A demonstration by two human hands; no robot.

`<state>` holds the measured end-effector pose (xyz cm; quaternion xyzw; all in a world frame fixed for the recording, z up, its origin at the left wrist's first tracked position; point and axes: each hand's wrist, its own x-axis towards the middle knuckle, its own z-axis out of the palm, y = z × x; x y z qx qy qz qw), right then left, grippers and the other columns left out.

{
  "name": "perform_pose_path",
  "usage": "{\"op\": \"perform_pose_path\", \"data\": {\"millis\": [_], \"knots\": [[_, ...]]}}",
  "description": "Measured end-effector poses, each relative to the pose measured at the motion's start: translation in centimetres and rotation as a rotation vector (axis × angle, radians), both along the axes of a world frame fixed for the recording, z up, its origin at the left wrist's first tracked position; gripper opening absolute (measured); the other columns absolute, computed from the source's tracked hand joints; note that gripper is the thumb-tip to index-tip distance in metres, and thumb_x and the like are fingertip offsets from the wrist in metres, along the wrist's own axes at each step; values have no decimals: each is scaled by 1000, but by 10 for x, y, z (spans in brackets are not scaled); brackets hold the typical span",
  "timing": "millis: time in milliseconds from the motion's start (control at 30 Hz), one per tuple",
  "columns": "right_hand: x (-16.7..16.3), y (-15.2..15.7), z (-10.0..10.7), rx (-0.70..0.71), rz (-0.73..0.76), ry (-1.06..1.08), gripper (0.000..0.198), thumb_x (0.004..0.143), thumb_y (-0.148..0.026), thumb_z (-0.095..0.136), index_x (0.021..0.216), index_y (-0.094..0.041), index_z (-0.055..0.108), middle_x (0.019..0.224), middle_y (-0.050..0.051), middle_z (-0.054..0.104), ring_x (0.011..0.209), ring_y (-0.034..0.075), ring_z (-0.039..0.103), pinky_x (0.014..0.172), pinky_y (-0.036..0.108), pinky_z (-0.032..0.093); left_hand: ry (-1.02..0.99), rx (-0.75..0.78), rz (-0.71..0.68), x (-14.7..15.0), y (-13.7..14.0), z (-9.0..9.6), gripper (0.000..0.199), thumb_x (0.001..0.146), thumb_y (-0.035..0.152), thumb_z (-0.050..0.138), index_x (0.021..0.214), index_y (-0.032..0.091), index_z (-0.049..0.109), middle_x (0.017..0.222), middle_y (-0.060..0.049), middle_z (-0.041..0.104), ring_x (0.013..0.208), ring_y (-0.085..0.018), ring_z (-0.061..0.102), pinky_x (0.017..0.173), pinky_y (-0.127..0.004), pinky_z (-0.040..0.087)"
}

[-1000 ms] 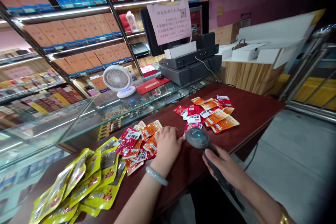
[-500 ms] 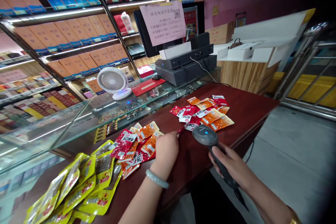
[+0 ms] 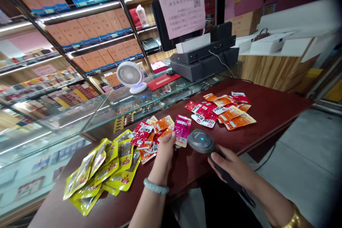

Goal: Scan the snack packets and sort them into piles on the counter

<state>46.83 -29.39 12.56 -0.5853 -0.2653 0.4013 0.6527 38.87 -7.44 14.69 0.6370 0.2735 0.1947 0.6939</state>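
Note:
Between the fingers of my left hand (image 3: 166, 151) is a magenta snack packet (image 3: 182, 130), held upright by its edge with its printed face toward me. My right hand (image 3: 235, 166) is wrapped round the handle of a dark grey barcode scanner (image 3: 201, 141), whose head sits just right of the packet, apart from it. Behind my left hand lies a pile of red and orange snack packets (image 3: 143, 133). Farther right on the brown table (image 3: 192, 165) is a second pile of red and orange packets (image 3: 232, 114). Yellow-edged snack pouches (image 3: 107, 171) overlap at the left.
A glass display counter (image 3: 107, 114) runs along the table's far side, bearing a small white fan (image 3: 130, 76) and a red folder (image 3: 163, 82). A dark cash-register unit (image 3: 203, 64) stands behind. Boxed goods fill the shelves (image 3: 88, 28). A cable hangs at the table's right.
My left hand has drawn back from the right-hand pile and turned the packet so its face shows. The scanner is now close beside it. The camera view has swung left.

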Motion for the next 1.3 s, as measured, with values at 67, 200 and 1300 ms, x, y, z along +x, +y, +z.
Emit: {"op": "perform_pose_path", "data": {"millis": [67, 200, 1300], "knots": [[-6, 4, -1, -5, 68, -20, 45, 88, -64, 60, 87, -19, 53, 65, -5, 54, 44, 6, 47, 41, 17, 36, -31, -17, 28, -4, 4, 0, 52, 68, 64, 71, 75, 13, 65, 59, 0, 60, 50, -9, 47, 50, -21, 34], [-14, 15, -1, -8, 114, -52, 45, 90, -64, 56, 85, -19, 51, 62, -6, 52, 42, 5, 45, 40, 17, 35, -33, 46, 119, -10, 8, -3, 49, 71, 62, 70, 67, 16, 57, 51, 5, 49, 47, -7, 42, 50, -21, 33], [34, -1, -4, 20, -117, 21, 49, 87, -68, 57, 98, -21, 53, 61, -9, 50, 40, 5, 45, 38, 16, 37, 605, 1485, -90, 133, -12, 13, 47, 90, 58, 52, 112, 19, 68, 112, -13, 67, 110, -28, 60, 92, -38, 46]]}}
